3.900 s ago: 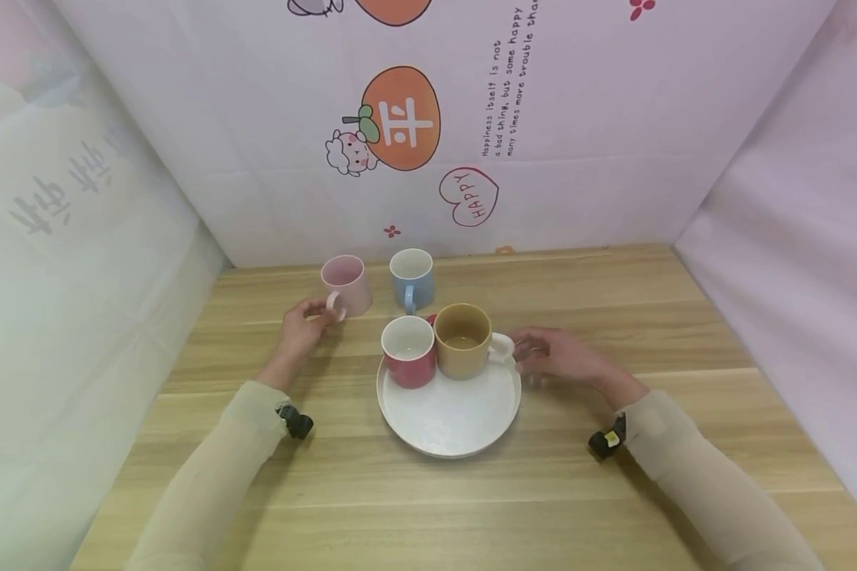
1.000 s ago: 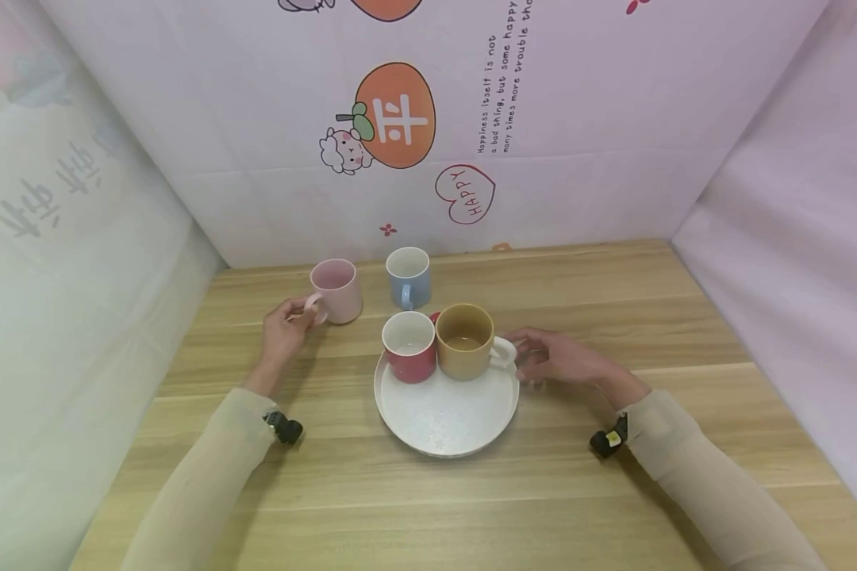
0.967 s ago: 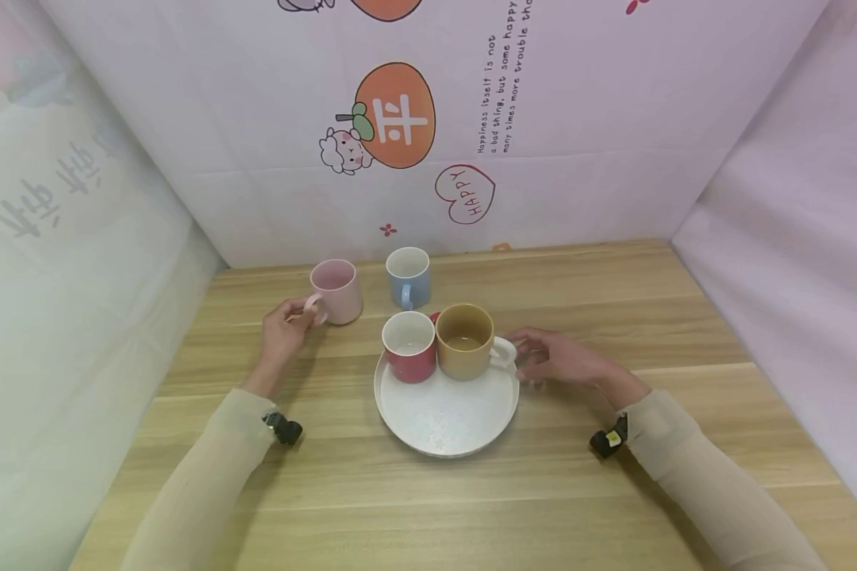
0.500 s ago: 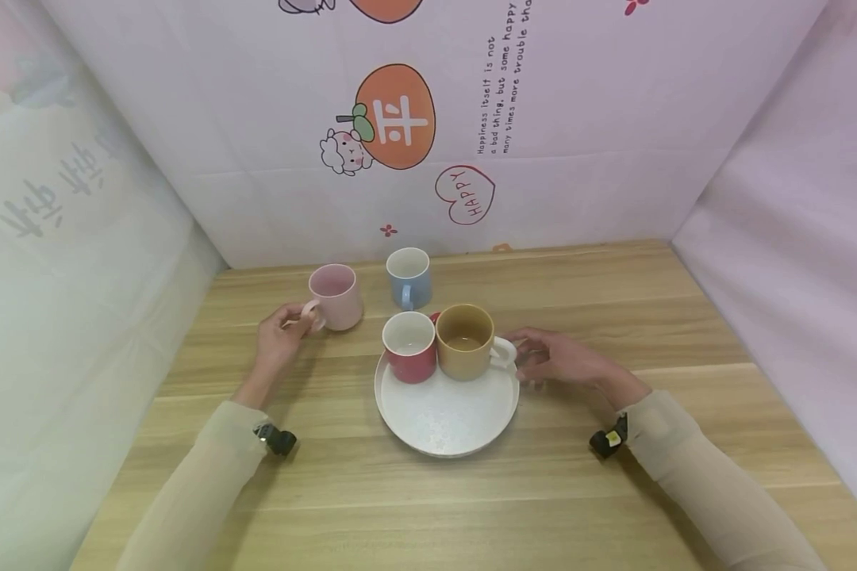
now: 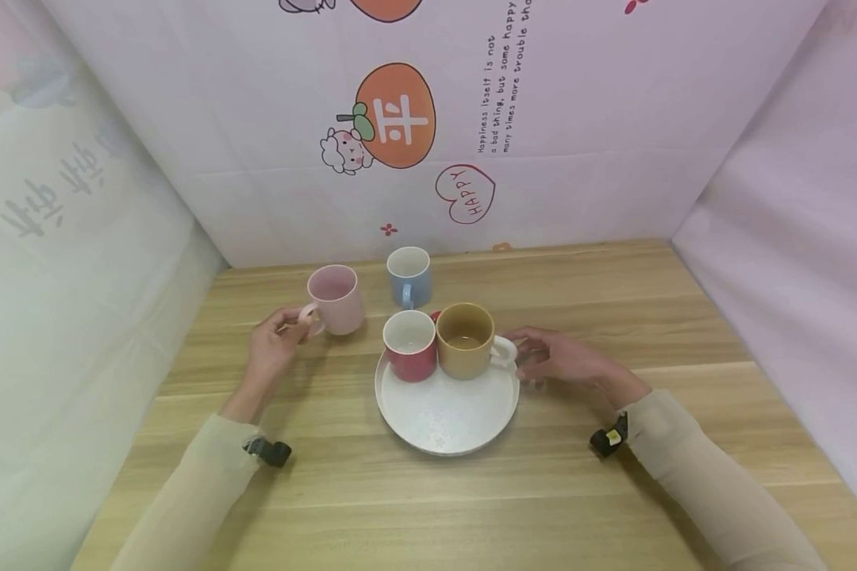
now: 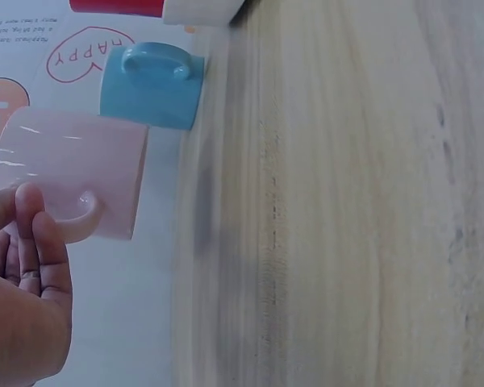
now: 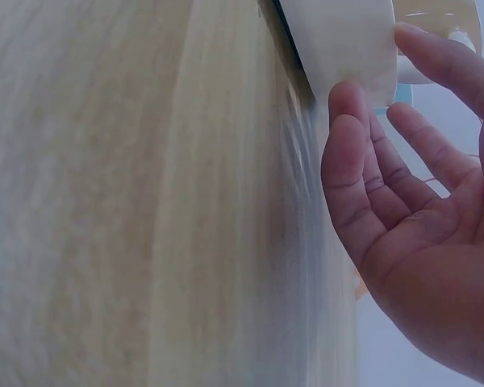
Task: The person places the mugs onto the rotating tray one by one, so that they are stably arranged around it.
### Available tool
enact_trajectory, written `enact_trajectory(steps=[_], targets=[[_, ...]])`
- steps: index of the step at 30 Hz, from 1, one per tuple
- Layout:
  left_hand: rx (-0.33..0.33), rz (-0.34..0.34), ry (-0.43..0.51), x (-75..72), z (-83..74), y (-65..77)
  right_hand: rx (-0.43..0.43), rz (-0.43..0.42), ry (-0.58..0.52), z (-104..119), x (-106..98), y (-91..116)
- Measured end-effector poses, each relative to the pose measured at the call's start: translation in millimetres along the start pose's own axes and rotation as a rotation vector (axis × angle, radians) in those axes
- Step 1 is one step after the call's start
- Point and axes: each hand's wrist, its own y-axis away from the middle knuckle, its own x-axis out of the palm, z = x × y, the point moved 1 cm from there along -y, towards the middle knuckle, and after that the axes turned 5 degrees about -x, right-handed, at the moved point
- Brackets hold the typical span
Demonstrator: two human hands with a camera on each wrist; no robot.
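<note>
Fingertips of the left hand pinched the handle of the pink mug, which was upright over the back left part of the wooden table. In the left wrist view a gap showed under its base, so it seemed to be just clear of the wood, though that sideways angle made it hard to be sure. To its right, near but apart, the light blue mug stood by the printed cloth, handle towards the person. Nearer the middle lay the round white tray, bearing on its far half the red mug, white inside, and, just beside it, the mustard mug with a white handle. The right hand gripped nothing; its fingers were relaxed and slightly bent, the tips right at the tray's rim, next to the mustard mug's handle. Pale sleeves covered both arms, each with a small black device at the cuff.
</note>
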Motion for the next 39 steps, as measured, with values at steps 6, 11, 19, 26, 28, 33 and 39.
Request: enact_trajectory(steps=[6, 11, 19, 26, 28, 33, 39], targets=[[0.009, 0.024, 0.014, -2.5, -1.4, 5.8, -0.002, 0.001, 0.005, 2.1, 0.1, 0.0], [0.034, 0.046, -0.013, -4.9, -2.5, 13.5, -0.001, 0.004, 0.006, 3.2, -0.2, 0.5], [0.067, 0.061, 0.025, -7.8, -6.8, 25.0, -0.001, -0.003, 0.010, 0.7, -0.4, 0.2], [0.154, 0.090, 0.014, -9.5, -10.7, 34.1, 0.002, -0.005, 0.012, -0.2, -0.7, 0.1], [0.169, 0.093, 0.019, -9.4, -12.7, 37.1, 0.004, -0.007, 0.016, -0.2, -0.9, 0.2], [0.183, 0.101, 0.030, -9.9, -17.3, 45.6, 0.006, -0.002, 0.014, -0.1, -0.9, 0.6], [0.176, 0.121, 0.047, -12.1, -22.6, 56.4, 0.004, -0.004, 0.007, 0.1, -0.7, 1.0]])
